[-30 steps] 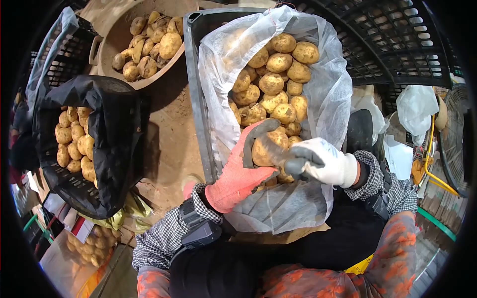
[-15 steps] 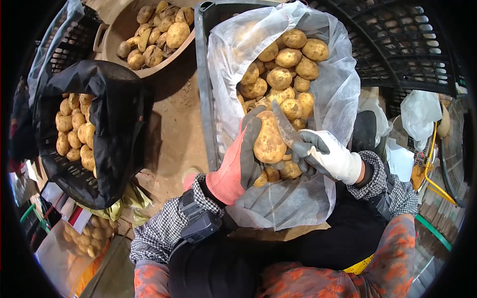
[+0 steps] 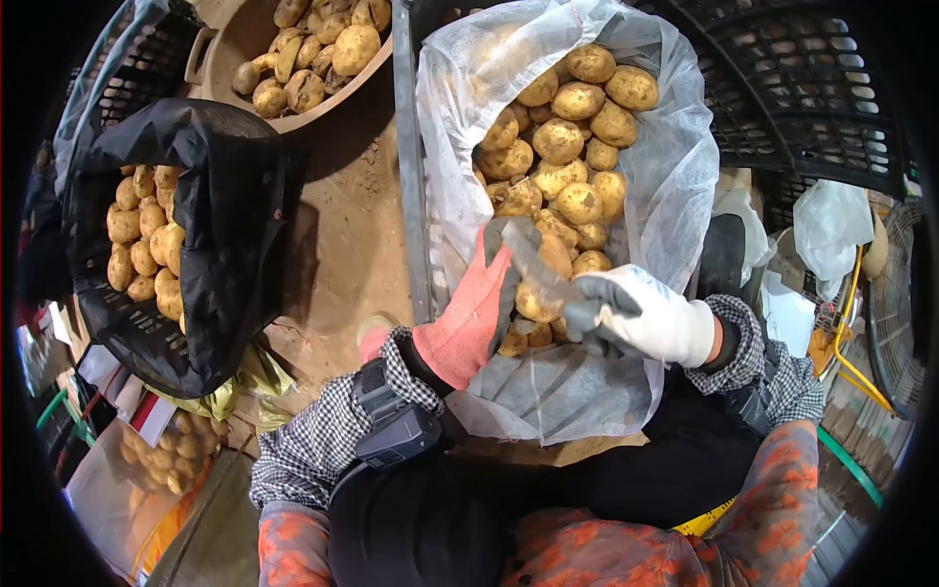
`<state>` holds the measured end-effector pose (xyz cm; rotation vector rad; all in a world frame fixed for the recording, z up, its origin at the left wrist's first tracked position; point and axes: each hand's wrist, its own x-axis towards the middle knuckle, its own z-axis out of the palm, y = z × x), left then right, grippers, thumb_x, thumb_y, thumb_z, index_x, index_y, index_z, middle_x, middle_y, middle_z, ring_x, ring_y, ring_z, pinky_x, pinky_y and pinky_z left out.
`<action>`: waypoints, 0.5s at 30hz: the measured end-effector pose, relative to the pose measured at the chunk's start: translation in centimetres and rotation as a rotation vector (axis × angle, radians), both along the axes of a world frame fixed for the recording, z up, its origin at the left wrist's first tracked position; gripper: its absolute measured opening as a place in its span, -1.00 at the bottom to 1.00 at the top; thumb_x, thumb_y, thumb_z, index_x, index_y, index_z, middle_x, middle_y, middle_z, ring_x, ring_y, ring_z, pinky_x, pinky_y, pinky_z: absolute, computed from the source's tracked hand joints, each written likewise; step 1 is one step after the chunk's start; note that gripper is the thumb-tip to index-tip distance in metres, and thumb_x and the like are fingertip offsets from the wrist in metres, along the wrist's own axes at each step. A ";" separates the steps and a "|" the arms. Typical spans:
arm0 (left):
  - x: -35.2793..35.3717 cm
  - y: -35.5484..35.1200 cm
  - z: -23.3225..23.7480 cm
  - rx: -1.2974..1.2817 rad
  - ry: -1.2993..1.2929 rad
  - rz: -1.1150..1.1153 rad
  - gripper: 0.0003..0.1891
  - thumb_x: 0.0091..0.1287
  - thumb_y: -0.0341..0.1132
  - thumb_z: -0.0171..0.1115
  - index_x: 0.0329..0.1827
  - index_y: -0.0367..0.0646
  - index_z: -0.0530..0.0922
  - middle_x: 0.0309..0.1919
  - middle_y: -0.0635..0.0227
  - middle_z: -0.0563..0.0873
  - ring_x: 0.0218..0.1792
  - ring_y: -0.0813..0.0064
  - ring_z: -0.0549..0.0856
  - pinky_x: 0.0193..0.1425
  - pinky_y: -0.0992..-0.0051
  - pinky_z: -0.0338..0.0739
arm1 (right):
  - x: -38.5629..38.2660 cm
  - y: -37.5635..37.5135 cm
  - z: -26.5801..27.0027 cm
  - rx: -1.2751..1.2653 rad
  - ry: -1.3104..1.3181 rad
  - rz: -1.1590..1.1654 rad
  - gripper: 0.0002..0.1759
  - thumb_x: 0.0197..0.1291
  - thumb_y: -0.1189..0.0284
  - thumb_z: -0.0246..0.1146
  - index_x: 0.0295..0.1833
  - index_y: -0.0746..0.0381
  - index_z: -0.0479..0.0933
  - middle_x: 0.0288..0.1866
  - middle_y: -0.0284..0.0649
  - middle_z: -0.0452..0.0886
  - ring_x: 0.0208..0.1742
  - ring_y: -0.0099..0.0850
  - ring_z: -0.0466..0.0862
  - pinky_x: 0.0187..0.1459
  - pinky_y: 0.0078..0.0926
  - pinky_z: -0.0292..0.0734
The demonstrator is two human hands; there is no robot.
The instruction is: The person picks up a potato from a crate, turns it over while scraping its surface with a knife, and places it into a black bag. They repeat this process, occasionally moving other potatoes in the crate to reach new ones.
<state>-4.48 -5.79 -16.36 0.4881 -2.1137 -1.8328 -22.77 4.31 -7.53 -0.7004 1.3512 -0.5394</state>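
Note:
My left hand (image 3: pixel 477 311), in a pink glove with grey coating, is curled around the left side of a potato (image 3: pixel 536 302); its fingertips are partly blurred. My right hand (image 3: pixel 636 315), in a white glove with grey coating, grips a knife (image 3: pixel 540 268) by its handle. The blade, smeared by motion, crosses in front of the potato and points toward my left fingers. Both hands are over a crate lined with a white fabric bag (image 3: pixel 670 196), which holds many soil-marked potatoes (image 3: pixel 558 142).
A black-lined crate (image 3: pixel 230 196) of potatoes stands at left. Beyond it, a brown basin (image 3: pixel 284 125) holds more potatoes, some cut or damaged. Black plastic crates (image 3: pixel 782 78) lie at upper right. A plastic bag (image 3: pixel 831 230) hangs beside a yellow frame (image 3: pixel 849 323).
The knife blade has swung down across the potato, from more upright to more slanted. My left fingers have shifted lower, and the whole view has moved slightly.

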 end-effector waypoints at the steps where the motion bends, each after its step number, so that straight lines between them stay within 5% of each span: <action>1: -0.1 -0.1 -0.3 0.000 -0.001 -0.001 -0.40 0.19 -0.45 0.23 0.32 -0.25 0.26 0.19 0.02 0.40 0.21 0.06 0.43 0.33 0.26 0.30 | 0.2 0.1 -0.1 0.056 -0.065 -0.091 -0.64 0.29 0.27 0.05 0.05 0.29 0.46 -0.47 -0.35 0.56 -0.55 -0.63 0.51 -0.53 -0.65 0.41; 4: -0.6 -0.3 0.3 -0.130 0.135 -0.028 -0.43 0.25 -0.39 0.18 0.33 -0.26 0.25 0.19 0.04 0.39 0.21 0.09 0.41 0.34 0.25 0.29 | -0.4 -0.4 0.1 0.143 -0.030 -0.076 -0.70 0.29 0.23 0.07 -0.11 0.26 0.48 -0.49 -0.34 0.54 -0.53 -0.62 0.52 -0.50 -0.65 0.42; 6: -0.5 0.5 0.9 0.562 0.051 0.094 -0.51 0.34 -0.29 0.11 0.30 -0.26 0.27 0.13 0.13 0.45 0.11 0.20 0.50 0.25 0.30 0.39 | -0.3 -0.3 0.2 0.127 -0.019 0.127 -0.66 0.29 0.24 0.08 -0.02 0.28 0.50 -0.43 -0.28 0.59 -0.49 -0.61 0.54 -0.47 -0.64 0.44; 7: -0.7 0.4 1.3 0.557 0.052 0.097 -0.51 0.34 -0.29 0.11 0.30 -0.26 0.27 0.13 0.13 0.45 0.11 0.20 0.50 0.25 0.30 0.39 | -0.3 0.4 -0.3 -0.003 -0.049 0.242 -0.64 0.29 0.25 0.09 0.02 0.29 0.51 -0.39 -0.25 0.62 -0.47 -0.60 0.55 -0.45 -0.63 0.45; 8: -1.0 0.0 2.0 0.707 -0.143 0.161 -0.56 0.42 -0.22 0.01 0.28 -0.24 0.29 0.08 0.19 0.49 0.04 0.28 0.55 0.17 0.36 0.45 | 0.1 0.4 -0.4 0.087 -0.050 0.167 -0.59 0.28 0.26 0.09 0.13 0.28 0.49 -0.31 -0.22 0.66 -0.44 -0.57 0.58 -0.41 -0.60 0.46; 9: -1.2 -0.3 2.4 0.854 -0.339 0.223 -0.58 0.49 -0.14 -0.09 0.26 -0.23 0.31 0.04 0.24 0.53 -0.03 0.35 0.59 0.10 0.42 0.51 | 0.3 0.8 -0.7 0.078 -0.197 -0.068 -0.63 0.30 0.24 0.08 0.03 0.30 0.50 -0.31 -0.23 0.65 -0.46 -0.57 0.56 -0.40 -0.60 0.45; 10: -0.4 0.3 -1.3 0.399 -0.146 0.124 -0.55 0.56 -0.05 -0.30 0.23 -0.21 0.33 -0.05 0.32 0.59 -0.14 0.47 0.63 -0.04 0.52 0.57 | 0.1 0.3 -0.6 0.100 -0.163 -0.099 -0.67 0.30 0.26 0.07 -0.02 0.30 0.49 -0.31 -0.23 0.65 -0.47 -0.58 0.55 -0.42 -0.61 0.44; 15: -1.0 -0.1 -0.6 0.605 -0.143 -0.031 -0.51 0.56 -0.01 -0.37 0.26 -0.22 0.29 0.06 0.25 0.55 0.02 0.48 0.61 0.08 0.49 0.54 | -0.8 0.0 0.1 0.015 -0.207 -0.490 -0.76 0.32 0.30 0.11 -0.18 0.28 0.40 -0.39 -0.26 0.58 -0.49 -0.55 0.55 -0.53 -0.64 0.42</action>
